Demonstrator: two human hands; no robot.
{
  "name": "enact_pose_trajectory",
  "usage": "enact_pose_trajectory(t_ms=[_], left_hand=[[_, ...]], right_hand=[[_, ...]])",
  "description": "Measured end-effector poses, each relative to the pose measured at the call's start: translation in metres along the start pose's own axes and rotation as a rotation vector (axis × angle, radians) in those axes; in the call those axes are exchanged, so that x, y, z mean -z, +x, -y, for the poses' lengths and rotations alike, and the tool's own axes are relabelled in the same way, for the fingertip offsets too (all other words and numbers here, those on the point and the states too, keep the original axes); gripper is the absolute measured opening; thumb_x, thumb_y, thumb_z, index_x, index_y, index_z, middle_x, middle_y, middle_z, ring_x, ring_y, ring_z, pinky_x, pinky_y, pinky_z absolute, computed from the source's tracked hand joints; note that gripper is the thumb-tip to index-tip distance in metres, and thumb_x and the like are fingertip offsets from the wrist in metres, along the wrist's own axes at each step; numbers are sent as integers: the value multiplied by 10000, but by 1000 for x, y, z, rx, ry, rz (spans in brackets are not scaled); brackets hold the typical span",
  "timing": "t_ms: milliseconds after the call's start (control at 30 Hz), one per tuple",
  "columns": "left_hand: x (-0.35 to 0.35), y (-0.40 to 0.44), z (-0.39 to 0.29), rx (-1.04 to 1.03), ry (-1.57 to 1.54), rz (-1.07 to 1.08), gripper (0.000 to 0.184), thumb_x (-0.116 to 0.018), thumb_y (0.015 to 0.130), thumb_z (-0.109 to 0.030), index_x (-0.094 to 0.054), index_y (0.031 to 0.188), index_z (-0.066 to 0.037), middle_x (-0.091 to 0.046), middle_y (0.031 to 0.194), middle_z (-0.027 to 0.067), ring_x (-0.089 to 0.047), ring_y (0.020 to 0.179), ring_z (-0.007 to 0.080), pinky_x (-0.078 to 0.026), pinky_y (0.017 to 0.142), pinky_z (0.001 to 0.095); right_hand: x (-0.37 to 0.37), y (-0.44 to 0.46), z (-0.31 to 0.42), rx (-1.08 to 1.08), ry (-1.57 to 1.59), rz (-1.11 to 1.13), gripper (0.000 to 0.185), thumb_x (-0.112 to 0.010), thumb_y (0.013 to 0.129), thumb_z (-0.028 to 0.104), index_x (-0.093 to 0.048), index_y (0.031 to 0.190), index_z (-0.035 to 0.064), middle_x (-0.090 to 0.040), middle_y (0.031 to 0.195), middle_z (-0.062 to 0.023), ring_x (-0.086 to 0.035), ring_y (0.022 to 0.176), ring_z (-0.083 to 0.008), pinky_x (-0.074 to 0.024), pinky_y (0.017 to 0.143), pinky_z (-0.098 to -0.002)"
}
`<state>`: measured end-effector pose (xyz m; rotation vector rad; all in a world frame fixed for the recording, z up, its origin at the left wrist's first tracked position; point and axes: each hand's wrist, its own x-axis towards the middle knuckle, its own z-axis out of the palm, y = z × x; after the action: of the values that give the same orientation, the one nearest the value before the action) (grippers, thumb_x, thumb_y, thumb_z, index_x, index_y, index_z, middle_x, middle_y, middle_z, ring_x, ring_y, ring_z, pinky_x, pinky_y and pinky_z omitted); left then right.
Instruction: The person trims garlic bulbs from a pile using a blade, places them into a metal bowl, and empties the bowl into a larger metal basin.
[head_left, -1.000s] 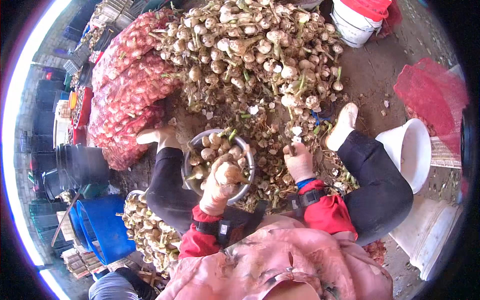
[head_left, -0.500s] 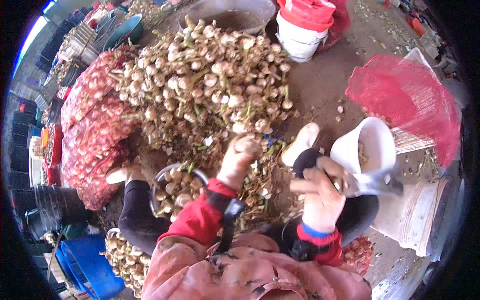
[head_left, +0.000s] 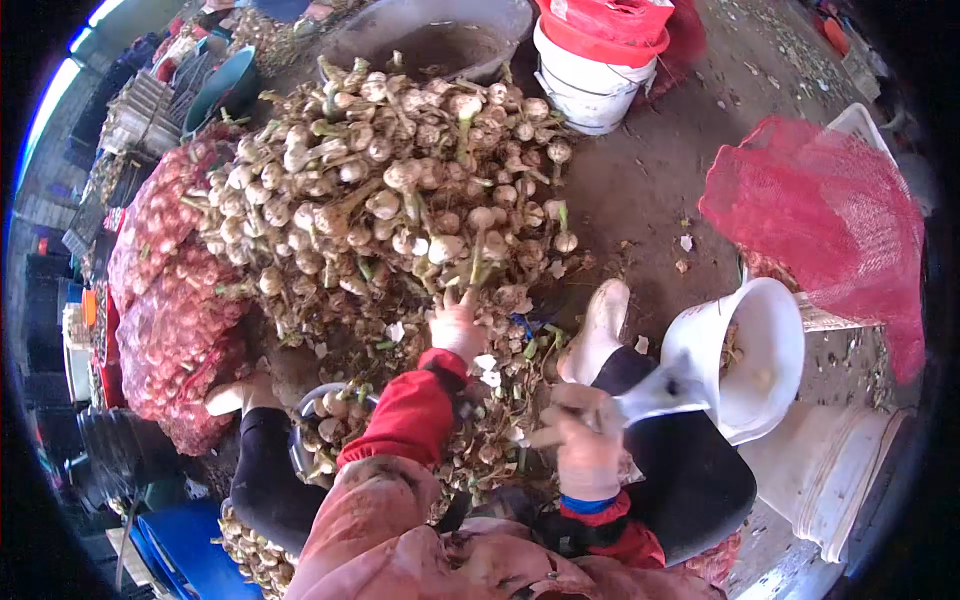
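My left hand (head_left: 458, 325) reaches to the near edge of a large heap of garlic bulbs (head_left: 400, 200) with stems and roots on. Its fingers are apart at the lower end of a garlic stem (head_left: 476, 262); whether they pinch it is hard to see. Lower right, my right hand (head_left: 583, 440) is closed around the handle of a wide-bladed metal cutting tool (head_left: 662, 394), blurred by motion. The blade points right, toward a white bucket (head_left: 688, 345) with some pieces inside. Stem scraps and peelings (head_left: 505, 425) lie on the ground between my legs.
Filled red mesh sacks (head_left: 170, 290) stand at left. A round container of bulbs (head_left: 325, 425) sits by my left leg. A grey basin (head_left: 345, 40) and white bucket with red top (head_left: 590, 85) are behind the heap. Red netting (head_left: 820, 220) covers a crate at right.
My left hand has opened from a fist and moved forward to the heap's edge. My right hand has moved down and left with the cutting tool. The view has shifted slightly.
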<state>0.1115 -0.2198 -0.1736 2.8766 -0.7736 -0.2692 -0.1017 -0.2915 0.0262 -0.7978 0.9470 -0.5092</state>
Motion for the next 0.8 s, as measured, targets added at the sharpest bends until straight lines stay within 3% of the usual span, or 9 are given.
enact_pose_trajectory(t_ms=[100,200,267,367,433,533,667,733,800], left_hand=[[-2,21,20,-152,-85,144,611,-797,717,-290,-580,1288,-256,-603,1059,184,-631,964,363,-535,806,434],[4,-13,27,-70,-898,311,546,-756,823,-169,-547,1326,-127,-656,1099,116,-657,934,244,-539,825,344],[24,-70,25,330,-1573,513,503,-650,944,-227,-478,1372,-25,-642,1129,50,-623,1001,155,-510,874,304],[42,-146,48,36,-1606,506,601,-555,981,-403,-383,1436,-50,-619,1138,44,-593,1050,157,-465,945,321],[77,-175,46,0,-1715,521,628,-563,973,-409,-357,1446,-51,-606,1164,41,-589,1057,158,-460,955,325],[139,-200,34,356,-1705,478,983,-837,606,-11,-328,1447,-25,-536,1276,57,-523,1176,173,-450,991,326],[150,-216,65,196,-1233,274,944,-913,528,-65,-448,1349,-43,-588,1227,73,-553,1141,175,-459,994,329],[151,-228,83,176,-1161,215,902,-916,527,-84,-472,1312,-57,-597,1203,70,-566,1114,176,-461,992,326],[188,-238,74,241,-1114,217,850,-890,596,-111,-445,1319,-69,-620,1122,57,-591,1052,170,-480,939,323]], right_hand=[[2,13,-15,-99,-160,64,254,-700,795,-21,-637,1035,37,-637,770,-31,-574,546,-121,-462,501,-249],[10,26,-38,-178,-293,76,260,-707,796,-5,-647,1046,40,-649,803,-30,-572,566,-116,-461,511,-253],[10,28,-53,-176,-460,84,281,-737,797,39,-659,1067,57,-667,892,-16,-614,741,-125,-502,637,-267],[11,20,-94,160,-438,328,283,-731,831,65,-658,1105,67,-673,987,-23,-615,875,-125,-521,750,-288],[1,3,-89,-183,-388,391,277,-706,879,89,-650,1146,39,-674,1034,-24,-609,942,-121,-500,829,-266],[0,-1,-114,-59,-228,573,283,-692,908,142,-646,1156,14,-673,1054,-21,-604,970,-117,-479,876,-264],[-11,-20,-104,-280,-203,682,234,-705,890,117,-672,1101,22,-669,1009,-13,-596,917,-106,-488,829,-264],[-10,-24,-121,-63,-483,679,236,-720,833,66,-685,1066,67,-674,964,-8,-622,852,-128,-504,735,-284],[-12,-31,-115,595,-924,729,242,-709,793,49,-676,1032,60,-681,977,-103,-666,888,-250,-519,756,-333]])
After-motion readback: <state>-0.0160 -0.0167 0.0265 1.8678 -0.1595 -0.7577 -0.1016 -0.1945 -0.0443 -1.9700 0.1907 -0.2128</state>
